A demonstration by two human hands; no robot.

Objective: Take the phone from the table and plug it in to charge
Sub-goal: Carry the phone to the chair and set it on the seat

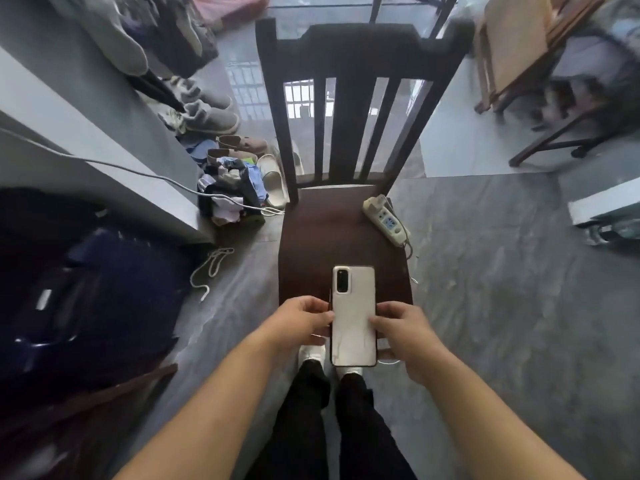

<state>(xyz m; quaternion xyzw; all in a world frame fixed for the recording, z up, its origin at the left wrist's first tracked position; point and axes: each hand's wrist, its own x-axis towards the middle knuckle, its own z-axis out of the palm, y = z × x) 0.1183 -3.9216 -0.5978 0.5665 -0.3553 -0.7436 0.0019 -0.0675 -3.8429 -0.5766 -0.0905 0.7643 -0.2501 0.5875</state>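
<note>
A grey floor [485, 271] fills the scene. On it, in the middle, stands a dark wooden chair [332, 230] with its slatted back at the far side and its seat toward the person. Far left, a grey ledge [104, 168] runs along the wall, and a dark bag [104, 289] lies on the floor near left of the chair. Beyond the bag, shoes [214, 116] and slippers sit in a row beside a heap of clothes [232, 188]. Far right is a light wooden folding frame [512, 53].

A thin white cable [138, 173] runs along the ledge and down past the clothes to the chair's left edge. On the far right corner of the seat lies a white power strip [386, 220], partly overhanging the edge, with a plug in its far end.

The person's legs, in black trousers [332, 427], stand just short of the chair.

The phone [353, 315] is held face down above the near edge of the seat, its pale back and camera up, the camera end pointing away. The left hand [301, 323] grips its left edge with bent fingers. The right hand [401, 330] grips its right edge, the thumb lying on the back. A thin white loop shows just under the right hand, at the phone's near corner; I cannot tell whether it is plugged in.
</note>
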